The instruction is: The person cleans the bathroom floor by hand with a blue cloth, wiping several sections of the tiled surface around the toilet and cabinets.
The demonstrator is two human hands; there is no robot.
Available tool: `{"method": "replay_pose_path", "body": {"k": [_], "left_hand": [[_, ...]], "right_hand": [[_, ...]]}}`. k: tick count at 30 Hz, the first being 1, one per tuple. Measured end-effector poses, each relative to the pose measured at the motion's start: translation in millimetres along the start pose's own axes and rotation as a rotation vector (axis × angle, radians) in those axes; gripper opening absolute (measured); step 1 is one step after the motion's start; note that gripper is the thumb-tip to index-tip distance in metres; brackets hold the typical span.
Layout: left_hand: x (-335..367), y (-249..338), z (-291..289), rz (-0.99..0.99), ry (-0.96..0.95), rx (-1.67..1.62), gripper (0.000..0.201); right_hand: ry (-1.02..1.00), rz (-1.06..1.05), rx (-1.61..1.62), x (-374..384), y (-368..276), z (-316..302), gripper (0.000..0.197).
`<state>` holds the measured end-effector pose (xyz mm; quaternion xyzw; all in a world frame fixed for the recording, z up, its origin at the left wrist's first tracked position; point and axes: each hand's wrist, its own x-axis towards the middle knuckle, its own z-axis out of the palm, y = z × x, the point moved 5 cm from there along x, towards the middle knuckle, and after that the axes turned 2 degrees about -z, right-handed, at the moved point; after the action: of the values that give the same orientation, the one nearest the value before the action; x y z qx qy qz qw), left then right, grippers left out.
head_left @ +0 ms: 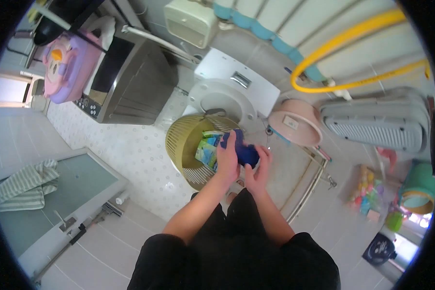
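Note:
A crumpled dark blue cloth (247, 155) is bunched up between my two hands. My left hand (228, 158) grips its left side, thumb pointing up along it. My right hand (259, 170) pinches the right end with thumb and fingers. Just beneath and to the left stands a yellow-green slatted laundry basket (175, 145). Inside it lies a green and blue printed package (207, 153), partly covered by my left hand and the cloth. What else the basket holds is hidden.
A white toilet (249, 104) stands just beyond the basket. At left is a grey washing machine (142, 79) with a pink and purple case (72, 67) on top. A pink basin (295, 123), yellow hose (297, 77) and folded grey tub (377, 121) line the right wall.

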<state>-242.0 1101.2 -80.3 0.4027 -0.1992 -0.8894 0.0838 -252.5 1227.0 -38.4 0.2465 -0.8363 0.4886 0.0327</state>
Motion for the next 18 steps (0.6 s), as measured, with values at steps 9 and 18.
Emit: {"method": "replay_pose_path", "body": {"k": [9,18], "left_hand": [[-42,-232,19,-0.296,0.185,0.386,0.043],[-87,-367,47,-0.052,-0.030,1.177,0.048]], "right_hand": [[0.214,0.630,-0.376,-149,120,-138,0.030],[0.184,1.062,-0.367,-229,178,-239,0.049]]}}
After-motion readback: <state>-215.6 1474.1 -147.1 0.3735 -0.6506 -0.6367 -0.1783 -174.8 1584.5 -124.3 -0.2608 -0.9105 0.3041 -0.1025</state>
